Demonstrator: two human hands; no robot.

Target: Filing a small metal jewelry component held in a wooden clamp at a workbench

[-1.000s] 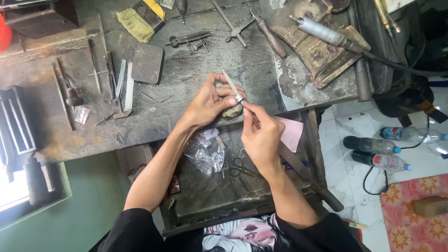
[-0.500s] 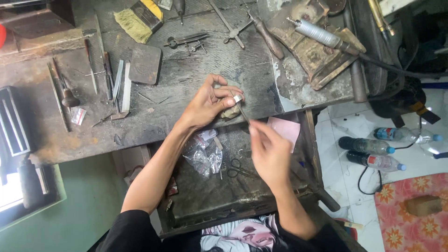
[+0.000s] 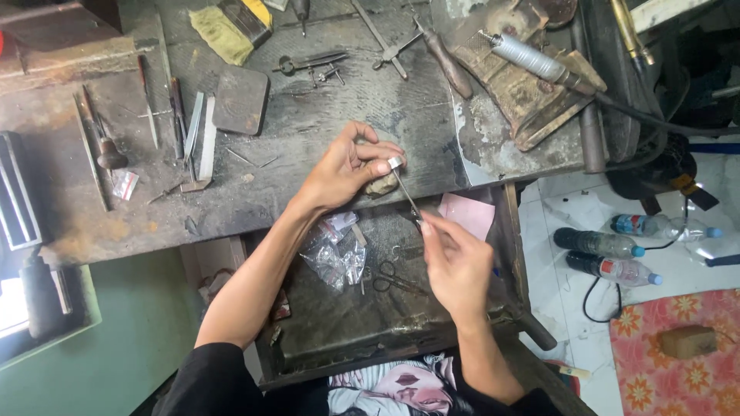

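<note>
My left hand [image 3: 348,166] rests at the front edge of the dark workbench [image 3: 308,154] and pinches a small silver ring [image 3: 395,162] against a worn wooden peg [image 3: 381,186]. My right hand [image 3: 456,258] is below it, over the open drawer [image 3: 339,308], gripping a thin metal file [image 3: 405,192] whose tip touches the ring. Both sleeves are black.
Files, pliers and metal strips [image 3: 196,131] lie on the bench's left part. A grey handpiece [image 3: 528,58] rests on a block at the right. The drawer holds small plastic bags [image 3: 335,254], scissors [image 3: 389,277] and pink paper [image 3: 468,213]. Bottles [image 3: 609,254] lie on the floor.
My right hand dropped from the ring down over the drawer, and the file now points up at the ring from below. My left hand stayed on the peg.
</note>
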